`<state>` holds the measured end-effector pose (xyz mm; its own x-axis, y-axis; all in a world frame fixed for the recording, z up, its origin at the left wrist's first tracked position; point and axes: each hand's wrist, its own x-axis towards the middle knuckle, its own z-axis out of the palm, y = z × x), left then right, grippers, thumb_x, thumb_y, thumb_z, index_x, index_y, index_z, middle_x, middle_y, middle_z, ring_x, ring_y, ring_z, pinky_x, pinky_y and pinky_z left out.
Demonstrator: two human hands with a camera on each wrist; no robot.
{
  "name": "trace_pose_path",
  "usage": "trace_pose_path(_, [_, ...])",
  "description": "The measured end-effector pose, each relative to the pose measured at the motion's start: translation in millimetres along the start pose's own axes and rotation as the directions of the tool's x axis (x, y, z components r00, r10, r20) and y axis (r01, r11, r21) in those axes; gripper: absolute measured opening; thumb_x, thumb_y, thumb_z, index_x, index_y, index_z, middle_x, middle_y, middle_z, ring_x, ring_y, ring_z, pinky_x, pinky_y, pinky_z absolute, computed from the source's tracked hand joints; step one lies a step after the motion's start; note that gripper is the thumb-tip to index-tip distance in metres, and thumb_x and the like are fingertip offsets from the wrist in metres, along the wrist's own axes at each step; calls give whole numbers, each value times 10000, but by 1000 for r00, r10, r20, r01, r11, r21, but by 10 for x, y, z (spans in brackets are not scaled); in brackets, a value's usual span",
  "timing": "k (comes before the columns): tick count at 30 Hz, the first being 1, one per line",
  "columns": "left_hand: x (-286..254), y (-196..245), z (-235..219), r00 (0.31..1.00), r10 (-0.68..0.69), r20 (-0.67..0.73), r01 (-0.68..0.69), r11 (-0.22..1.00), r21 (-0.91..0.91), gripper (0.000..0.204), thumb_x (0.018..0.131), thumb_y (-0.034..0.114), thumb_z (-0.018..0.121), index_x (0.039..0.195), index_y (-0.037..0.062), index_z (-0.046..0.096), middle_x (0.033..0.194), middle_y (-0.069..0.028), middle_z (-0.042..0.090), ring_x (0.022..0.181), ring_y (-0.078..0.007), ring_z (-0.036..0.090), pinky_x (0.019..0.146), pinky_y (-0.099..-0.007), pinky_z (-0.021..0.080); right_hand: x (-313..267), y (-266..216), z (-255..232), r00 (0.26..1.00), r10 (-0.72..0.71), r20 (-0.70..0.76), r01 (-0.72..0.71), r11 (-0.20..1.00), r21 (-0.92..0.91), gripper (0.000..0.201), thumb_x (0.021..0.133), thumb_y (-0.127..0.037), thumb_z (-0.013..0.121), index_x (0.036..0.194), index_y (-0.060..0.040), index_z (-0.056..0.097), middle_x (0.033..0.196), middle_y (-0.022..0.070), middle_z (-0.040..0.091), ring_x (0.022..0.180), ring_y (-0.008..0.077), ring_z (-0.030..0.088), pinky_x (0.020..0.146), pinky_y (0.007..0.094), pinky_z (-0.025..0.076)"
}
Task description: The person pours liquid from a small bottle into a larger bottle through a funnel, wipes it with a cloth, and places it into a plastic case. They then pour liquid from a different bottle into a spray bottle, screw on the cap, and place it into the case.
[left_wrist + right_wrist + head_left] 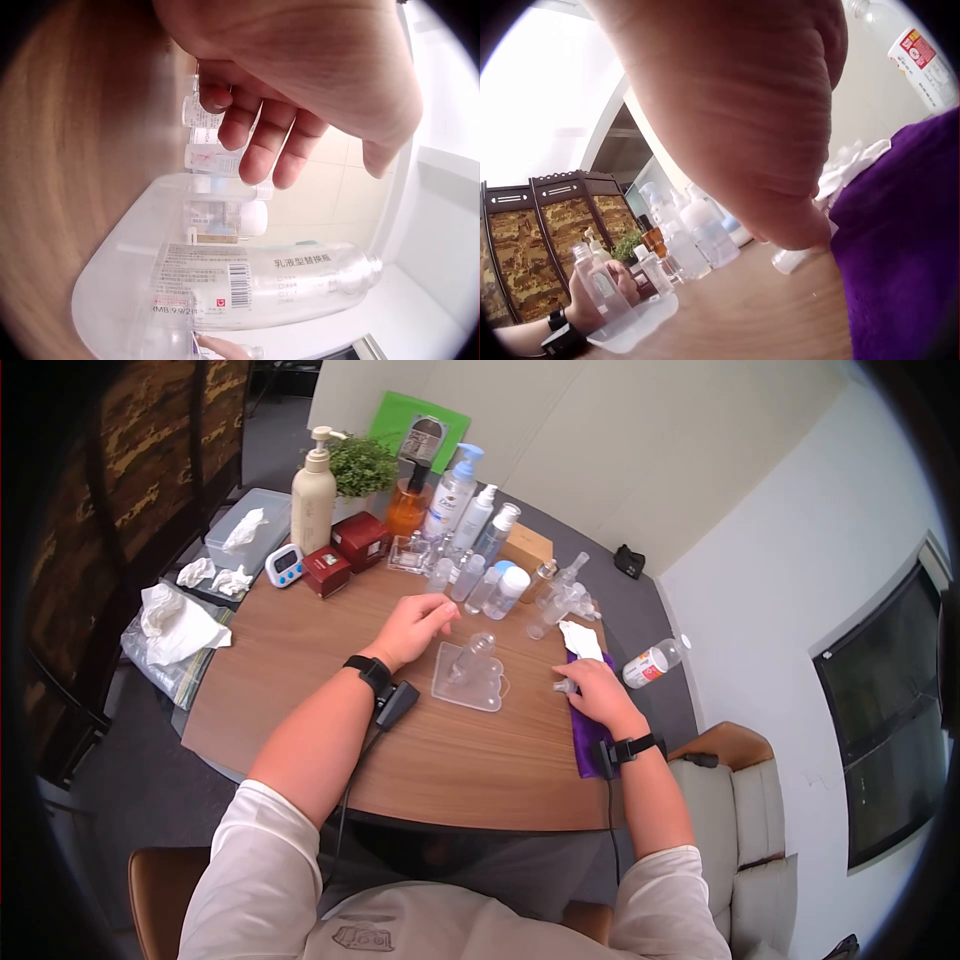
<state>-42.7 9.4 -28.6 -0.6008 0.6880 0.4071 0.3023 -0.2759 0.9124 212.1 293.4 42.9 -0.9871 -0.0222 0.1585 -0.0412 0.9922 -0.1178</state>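
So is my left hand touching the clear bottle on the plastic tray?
Apart. The head view shows a strip of bare tabletop between the fingers of your left hand and the clear bottle.

Forearms (312,745) reach forward; left hand (410,630) loosely curled; right hand (600,695) (back up), fingers bent.

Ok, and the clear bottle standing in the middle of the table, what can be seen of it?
The clear bottle looks like thin, see-through plastic, with rounded shoulders and a short threaded neck. The neck is uncapped, and no contents show inside. Its side carries dark Chinese print, a barcode and a price reading "RMB:9.9/2". It stands upright on a flat, translucent tray with rounded corners. The left hand is beside it, fingers loosely bent, not touching it.
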Motion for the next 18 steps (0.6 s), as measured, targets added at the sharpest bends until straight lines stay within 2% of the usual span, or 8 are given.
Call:
trace_pose_path(2, [-9,0,-9,1000,11,-14,-11,1000,16,378,1079,332,536,996,20,733,790,-3,658,740,-97,551,688,-271,462,19,12,21,996,70,58,-62,990,-130,343,790,-81,744,1132,-95,772,1098,112,756,1117,324,662,1014,448,505])
trace_pose_path(3, [-12,1,-13,1000,26,-13,-26,999,24,374,1079,327,538,996,19,735,790,-4,659,740,-98,553,688,-272,464,19,7,11,996,58,61,-50,991,-125,343,790,-81,744,1132,-95,772,1098,112,756,1117,324,662,1014,448,505])
trace_pose_path(6, [-23,3,-22,999,29,-28,-29,999,28,363,1077,320,547,996,22,736,801,-8,666,742,-99,557,691,-273,468,-27,48,-41,991,109,-75,-119,981,-151,341,813,-138,754,1152,-100,771,1077,104,766,1070,322,676,986,457,507])
trace_pose_path(7, [-27,3,-26,999,34,-25,-34,999,17,361,1076,321,550,996,23,737,805,-9,668,743,-99,558,692,-274,469,-45,60,-33,992,104,-74,-114,982,-148,341,813,-138,754,1152,-100,771,1077,104,766,1070,322,676,986,457,507])
trace_pose_path(10, [-23,2,-24,1000,25,-17,-25,1000,13,363,1075,329,556,1004,24,740,815,-10,670,750,-99,560,694,-273,469,-89,81,-30,925,376,-52,-380,917,-119,425,820,-213,791,1219,-71,752,1088,155,769,1020,376,707,933,489,555])
trace_pose_path(14, [-14,-23,-2,1000,8,-28,-8,1000,-12,406,1067,378,598,983,10,747,789,-59,701,793,-141,626,755,-328,494,-173,110,63,931,359,-60,-364,917,-162,471,819,-223,806,1255,-60,731,1078,176,765,1013,384,713,926,495,566])
trace_pose_path(16, [-7,-20,-8,998,35,-43,-33,998,55,383,1080,333,546,985,17,741,770,-10,662,723,-104,560,675,-276,469,-158,49,5,922,384,-40,-386,914,-127,517,816,-227,822,1290,-54,711,1065,192,761,1011,388,713,936,496,564])
trace_pose_path(18, [-11,-15,3,996,46,-77,-42,998,53,379,1076,328,560,962,14,739,754,-17,661,704,-106,562,662,-281,469,-126,-41,-100,923,379,-59,-384,914,-128,514,819,-231,827,1287,-54,710,1081,193,756,1023,382,709,938,489,562])
